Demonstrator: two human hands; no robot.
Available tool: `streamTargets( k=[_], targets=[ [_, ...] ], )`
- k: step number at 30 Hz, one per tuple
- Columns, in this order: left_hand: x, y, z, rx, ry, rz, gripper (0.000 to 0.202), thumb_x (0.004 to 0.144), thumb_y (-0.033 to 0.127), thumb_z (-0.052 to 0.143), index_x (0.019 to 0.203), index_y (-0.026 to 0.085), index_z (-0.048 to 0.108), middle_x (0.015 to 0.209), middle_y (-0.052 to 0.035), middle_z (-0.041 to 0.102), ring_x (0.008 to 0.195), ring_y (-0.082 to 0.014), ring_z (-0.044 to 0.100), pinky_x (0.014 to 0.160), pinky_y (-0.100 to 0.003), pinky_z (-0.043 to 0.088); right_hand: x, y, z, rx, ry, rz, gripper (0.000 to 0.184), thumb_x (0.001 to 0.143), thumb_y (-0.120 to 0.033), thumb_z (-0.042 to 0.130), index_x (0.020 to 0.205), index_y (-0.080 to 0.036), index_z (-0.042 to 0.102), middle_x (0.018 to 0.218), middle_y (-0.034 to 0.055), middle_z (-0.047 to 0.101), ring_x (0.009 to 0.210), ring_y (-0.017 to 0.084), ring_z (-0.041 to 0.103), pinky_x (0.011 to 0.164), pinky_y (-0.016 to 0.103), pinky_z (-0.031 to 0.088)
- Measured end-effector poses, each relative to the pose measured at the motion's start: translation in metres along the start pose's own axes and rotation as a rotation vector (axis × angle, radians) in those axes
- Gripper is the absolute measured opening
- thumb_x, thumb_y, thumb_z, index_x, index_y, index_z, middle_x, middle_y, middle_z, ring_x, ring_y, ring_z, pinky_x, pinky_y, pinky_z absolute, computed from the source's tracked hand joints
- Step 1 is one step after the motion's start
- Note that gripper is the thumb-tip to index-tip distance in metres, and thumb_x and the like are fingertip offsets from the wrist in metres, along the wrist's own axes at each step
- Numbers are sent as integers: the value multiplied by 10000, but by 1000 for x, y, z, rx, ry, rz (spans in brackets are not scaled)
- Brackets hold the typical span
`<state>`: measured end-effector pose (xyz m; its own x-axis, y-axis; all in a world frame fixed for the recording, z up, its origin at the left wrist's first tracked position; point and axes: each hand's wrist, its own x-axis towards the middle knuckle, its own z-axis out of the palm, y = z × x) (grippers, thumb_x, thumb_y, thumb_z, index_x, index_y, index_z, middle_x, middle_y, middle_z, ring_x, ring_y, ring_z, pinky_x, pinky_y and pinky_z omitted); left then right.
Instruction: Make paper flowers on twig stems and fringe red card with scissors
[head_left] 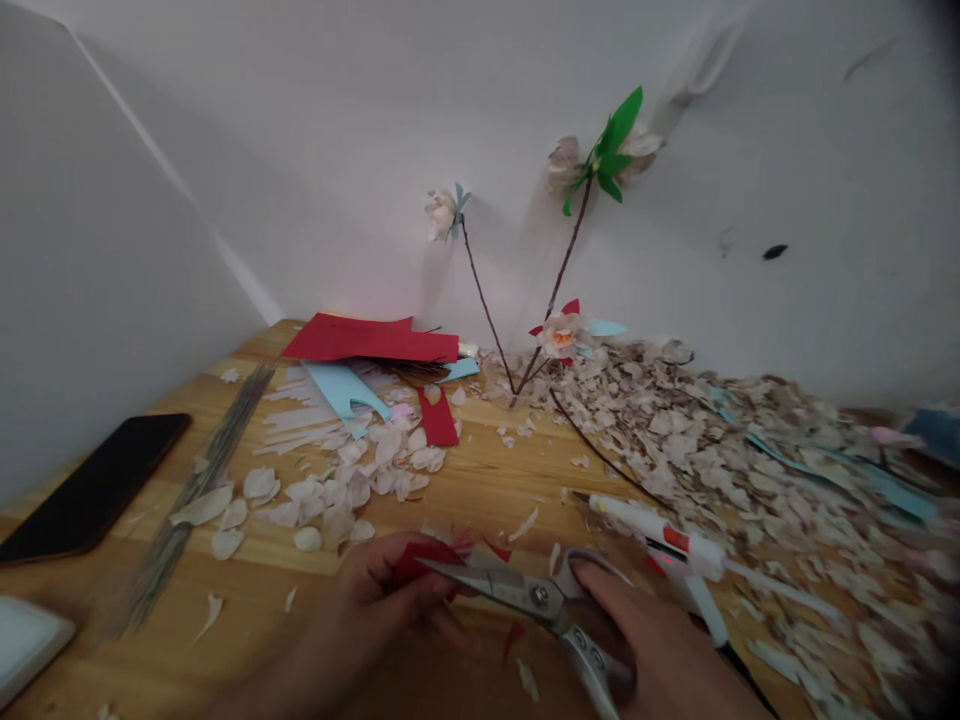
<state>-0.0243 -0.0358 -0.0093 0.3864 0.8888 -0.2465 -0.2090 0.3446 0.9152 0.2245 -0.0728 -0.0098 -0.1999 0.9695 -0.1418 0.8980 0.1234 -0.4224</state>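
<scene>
My left hand (379,600) pinches a small piece of red paper (424,560) low in the middle of the view. My right hand (660,650) grips the handles of silver scissors (517,590), whose blades reach left into the red paper. Small red scraps lie on the wooden table (487,480) just beyond the blades.
A white glue gun (660,535) lies right of the scissors. Pale petals (352,480) and a heap of husk flakes (712,430) cover the table. Red paper sheets (367,340), blue cutouts, thin wires (195,490), a black phone (90,490) and paper flowers on stems (570,240) against the wall.
</scene>
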Motion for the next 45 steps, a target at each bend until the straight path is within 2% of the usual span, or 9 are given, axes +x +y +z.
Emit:
streamTargets(
  k=[2,6,12,18,24,29,33,39,45],
  targets=[
    [1,-1,-1,15,14,3,143,655,330,768,683,202,709,596,44,729,507,-129,703,490,-173,487,1,-3,-1,8,6,32,360,718,-359,632,1062,-303,540,1168,52,620,1048,271,578,846,368,462],
    [3,-2,-2,19,26,-14,169,638,335,771,676,190,693,536,33,716,501,-145,700,488,-192,505,3,-6,-4,45,-69,36,293,735,-432,617,987,-297,556,1076,43,639,968,255,604,805,354,482],
    [2,1,3,19,64,-26,172,619,319,781,669,180,693,529,29,708,470,-140,688,464,-191,509,0,-5,-5,39,-50,25,293,739,-344,608,1023,-300,553,1102,41,639,970,250,603,811,349,475],
    [1,1,4,-41,53,-35,212,583,348,810,630,181,686,522,43,686,468,-137,685,455,-192,521,0,-7,-5,35,-17,-34,248,706,-330,631,945,-280,592,943,25,687,786,217,637,643,268,476],
    [1,-2,2,-34,25,-26,256,620,400,784,669,174,675,516,19,711,469,-127,678,457,-178,515,0,-4,-3,31,-16,-41,249,675,-264,628,923,-281,607,934,18,699,791,220,647,656,272,481],
    [2,-2,2,-41,33,-57,290,589,409,803,671,168,664,521,28,712,463,-124,680,441,-169,512,0,-1,0,23,-26,-22,281,671,-323,643,942,-288,581,978,33,690,841,243,643,692,307,489],
    [1,-2,2,-41,2,-65,280,616,408,788,664,165,657,516,14,712,480,-127,685,448,-161,508,0,0,0,-4,-13,-5,255,668,-294,628,918,-278,580,970,39,688,819,242,641,686,315,481],
    [0,-3,1,-62,-19,-65,234,647,384,775,693,176,677,536,36,703,490,-129,695,443,-157,506,1,1,-1,17,15,-31,180,694,-222,596,866,-274,592,841,3,697,704,187,624,624,257,451],
    [2,-7,0,-103,-44,-64,223,636,370,786,715,179,702,541,32,704,479,-133,694,427,-158,501,-1,5,0,21,13,-39,145,658,-206,605,791,-263,587,776,-6,693,658,180,617,587,249,445]
  ],
)
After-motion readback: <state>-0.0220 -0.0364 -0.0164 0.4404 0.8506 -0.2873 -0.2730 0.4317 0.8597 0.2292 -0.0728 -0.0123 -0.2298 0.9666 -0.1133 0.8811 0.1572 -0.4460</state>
